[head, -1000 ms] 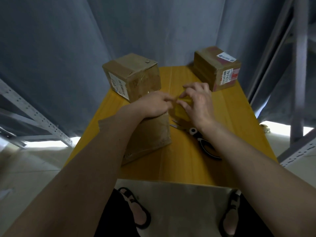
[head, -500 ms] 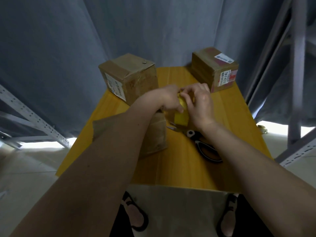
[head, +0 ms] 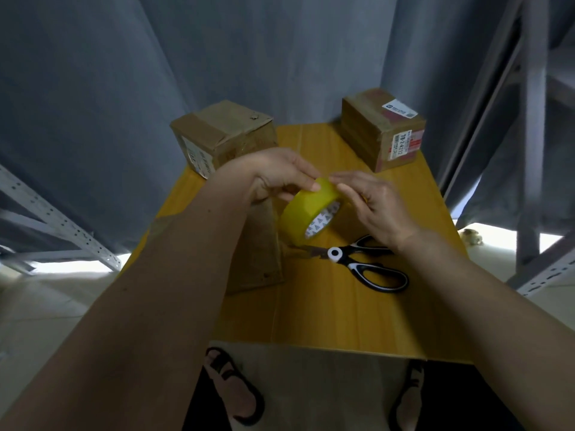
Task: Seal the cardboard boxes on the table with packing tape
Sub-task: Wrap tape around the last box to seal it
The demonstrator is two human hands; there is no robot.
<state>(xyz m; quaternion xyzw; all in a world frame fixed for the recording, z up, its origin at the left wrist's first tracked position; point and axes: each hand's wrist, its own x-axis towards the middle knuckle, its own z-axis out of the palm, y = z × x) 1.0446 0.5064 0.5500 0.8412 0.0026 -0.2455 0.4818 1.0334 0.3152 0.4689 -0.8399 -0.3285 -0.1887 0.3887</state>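
Left hand (head: 273, 178): we saw its fingers curled round the tape roll (head: 306, 214), thumb tip pressed on the roll's upper rim.
Right hand (head: 373, 206): its fingers lay on the roll's far upper edge, lightly bent; we could not tell whether they pinched the tape or only touched it.
Tape roll: yellow, tilted, held above the bench (head: 342, 312) between the two hands, its printed core facing down and right; its lowest edge sat just over the scissor blades.
Near box (head: 258, 253): under the left forearm, mostly hidden, its right edge close beside the roll.
Left box (head: 224, 135): at the far left corner of the bench, overhanging the left edge, top flaps uneven.
Right box (head: 382, 129): at the far right corner, labels on its top and side, well apart from the hands.
Scissors (head: 357, 262): flat on the bench, closed, black-and-white handles pointing right, partly under the right wrist.
Open room: we saw bare bench along the near edge and between the two far boxes.
Surroundings: grey curtain (head: 217, 57) behind; metal racking (head: 62, 225) at both sides.
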